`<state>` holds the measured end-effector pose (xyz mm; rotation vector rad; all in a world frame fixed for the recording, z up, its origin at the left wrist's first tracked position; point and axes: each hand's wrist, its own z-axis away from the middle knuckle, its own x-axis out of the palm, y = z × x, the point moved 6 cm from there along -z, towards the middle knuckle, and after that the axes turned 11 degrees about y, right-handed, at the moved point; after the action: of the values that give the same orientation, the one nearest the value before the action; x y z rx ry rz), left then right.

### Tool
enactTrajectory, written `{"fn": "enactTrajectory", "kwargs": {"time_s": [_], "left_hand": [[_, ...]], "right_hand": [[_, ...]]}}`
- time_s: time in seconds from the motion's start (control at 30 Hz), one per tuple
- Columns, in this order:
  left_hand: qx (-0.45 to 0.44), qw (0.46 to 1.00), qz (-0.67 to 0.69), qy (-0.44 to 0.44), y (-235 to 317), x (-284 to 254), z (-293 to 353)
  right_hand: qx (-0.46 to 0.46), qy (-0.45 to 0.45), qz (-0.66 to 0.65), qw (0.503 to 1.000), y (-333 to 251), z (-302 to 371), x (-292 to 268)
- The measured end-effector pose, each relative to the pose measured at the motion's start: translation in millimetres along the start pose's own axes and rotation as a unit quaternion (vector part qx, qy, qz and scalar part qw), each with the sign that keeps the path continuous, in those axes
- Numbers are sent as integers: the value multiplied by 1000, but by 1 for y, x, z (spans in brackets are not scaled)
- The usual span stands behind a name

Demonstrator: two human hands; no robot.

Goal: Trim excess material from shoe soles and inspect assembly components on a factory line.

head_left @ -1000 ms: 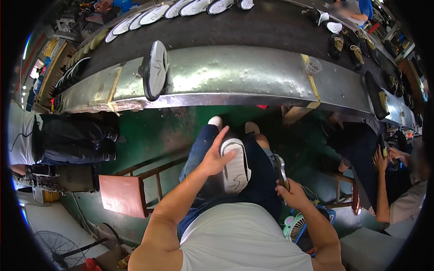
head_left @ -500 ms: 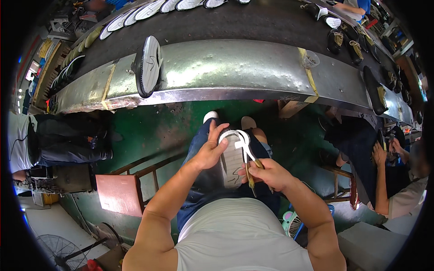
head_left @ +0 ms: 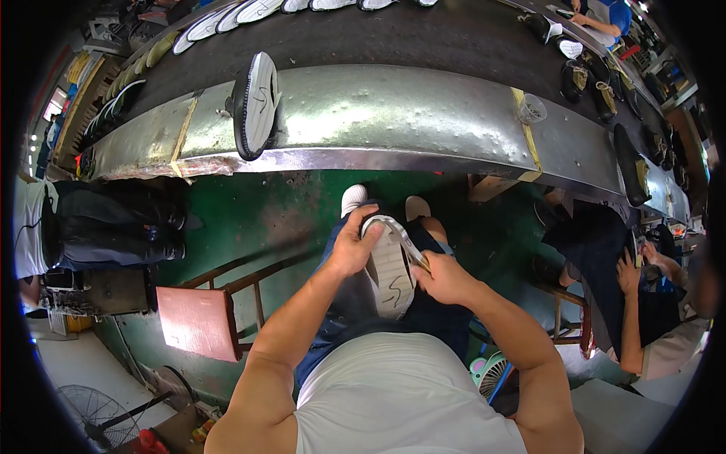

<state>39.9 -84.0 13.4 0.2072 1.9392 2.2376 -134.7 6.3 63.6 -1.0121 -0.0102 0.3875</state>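
Observation:
A shoe [head_left: 395,284] rests sole-side up over my lap, its pale underside marked with a dark squiggle. My left hand [head_left: 354,246] grips its toe end, the thumb lying on the underside and the fingers around the edge. My right hand [head_left: 446,278] is closed around a slim hand tool [head_left: 424,262] with a yellowish handle, at the shoe's right edge; most of the tool is hidden in the fist. A whitish strip [head_left: 398,229] curves along the toe toward the right hand. I cannot tell whether the tool grips this strip.
Ahead runs a metal-edged bench [head_left: 378,106] with a dark top. One shoe [head_left: 257,106] leans on its edge; more pale-soled shoes [head_left: 261,9] line the back. A clear cup [head_left: 532,109] sits there too. A stool [head_left: 198,321] stands left; a co-worker [head_left: 643,295] sits right.
My right hand has moved up and closed in on the shoe's edge. The white strip, looped loosely before, now lies closer along the toe. The tool's long handles no longer show below the hand.

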Motion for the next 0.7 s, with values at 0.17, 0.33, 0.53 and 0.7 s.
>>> {"fn": "enactTrajectory", "kwargs": {"time_s": [0.17,0.33,0.53,0.7], "left_hand": [[2,1000,-8,4,6,-3,-3],[32,999,-11,-23,6,-8,0],[35,996,-77,-14,4,-9,-7],[25,998,43,24,-4,-13,-9]], "right_hand": [[-114,29,118,986,5,-4,-13],[89,-92,-111,986,-9,-2,-7],[47,-10,-54,997,-4,-15,-1],[-216,147,256,931,-9,-27,-11]]}}
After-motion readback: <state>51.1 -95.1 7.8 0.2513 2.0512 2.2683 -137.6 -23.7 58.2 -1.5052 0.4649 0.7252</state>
